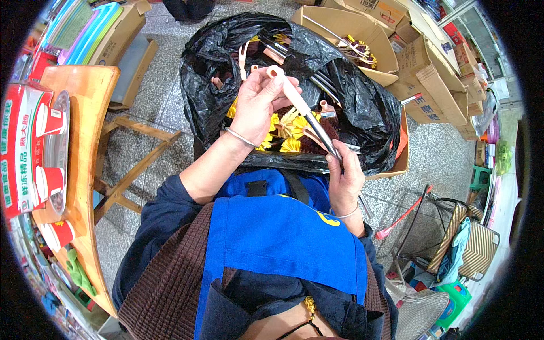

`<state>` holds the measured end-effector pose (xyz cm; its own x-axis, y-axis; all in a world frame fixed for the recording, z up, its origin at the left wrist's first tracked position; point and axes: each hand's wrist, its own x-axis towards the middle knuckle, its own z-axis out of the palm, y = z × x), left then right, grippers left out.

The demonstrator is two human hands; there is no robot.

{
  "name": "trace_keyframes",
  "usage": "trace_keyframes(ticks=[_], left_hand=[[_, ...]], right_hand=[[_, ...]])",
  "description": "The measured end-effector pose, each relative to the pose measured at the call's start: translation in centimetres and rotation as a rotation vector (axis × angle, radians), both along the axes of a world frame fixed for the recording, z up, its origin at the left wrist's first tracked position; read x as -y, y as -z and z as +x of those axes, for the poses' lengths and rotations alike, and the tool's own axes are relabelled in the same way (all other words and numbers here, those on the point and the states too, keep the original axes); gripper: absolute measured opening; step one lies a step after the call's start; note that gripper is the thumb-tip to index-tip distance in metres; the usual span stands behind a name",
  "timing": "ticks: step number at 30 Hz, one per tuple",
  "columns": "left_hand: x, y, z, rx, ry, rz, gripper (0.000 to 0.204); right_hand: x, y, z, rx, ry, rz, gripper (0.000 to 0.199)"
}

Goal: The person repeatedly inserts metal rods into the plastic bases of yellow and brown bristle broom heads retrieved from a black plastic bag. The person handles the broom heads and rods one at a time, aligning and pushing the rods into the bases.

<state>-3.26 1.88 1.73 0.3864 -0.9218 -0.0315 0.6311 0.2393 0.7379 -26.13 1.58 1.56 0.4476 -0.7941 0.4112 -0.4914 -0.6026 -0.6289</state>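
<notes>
Your left fingers [270, 89] grip the pale plastic handle [297, 98], while its metal tube [321, 132] slants rightward and toward you into your pinching right fingers [348, 160].

left hand [262, 97]: farther forward, gripping | right hand [347, 177]: closer in, pinching

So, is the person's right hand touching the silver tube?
Touching: the head view shows the right hand closed on the silver tube, no gap between them.
</notes>
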Motion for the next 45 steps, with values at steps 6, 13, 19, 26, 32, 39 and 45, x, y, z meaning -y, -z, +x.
trace_keyframes(ticks=[6, 13, 19, 26, 32, 39, 45], left_hand=[[0.2, -0.4, 0.8, 0.007, 0.188, -0.13, 0.023], [0.9, -0.4, -1.5, -0.158, 0.168, -0.098, 0.022], [3.2, 1.3, 2.8, -0.136, -0.034, -0.179, 0.016], [3.2, 4.2, 11.2, -0.234, -0.258, -0.07, 0.024], [2.8, 4.6, 11.4, -0.257, -0.365, 0.055, 0.023], [2.4, 4.3, 9.8, -0.151, -0.029, -0.157, 0.023], [2.2, 1.1, 7.5, -0.302, -0.076, -0.278, 0.03]], right_hand=[[0.5, -0.4, -1.4, 0.55, -0.241, 1.373, 0.027], [0.9, 0.1, -0.6, 0.455, -0.188, 1.191, 0.027], [1.8, 0.3, -2.3, 0.244, -0.154, 0.883, 0.042], [4.7, -0.5, -7.4, 0.121, 0.084, 0.576, 0.061], [5.2, -0.4, -8.5, 0.377, 0.053, 0.746, 0.066], [3.9, -0.1, -7.9, 0.149, -0.026, 0.619, 0.043], [2.1, 0.9, -7.1, -0.066, 0.125, 0.402, 0.02]])
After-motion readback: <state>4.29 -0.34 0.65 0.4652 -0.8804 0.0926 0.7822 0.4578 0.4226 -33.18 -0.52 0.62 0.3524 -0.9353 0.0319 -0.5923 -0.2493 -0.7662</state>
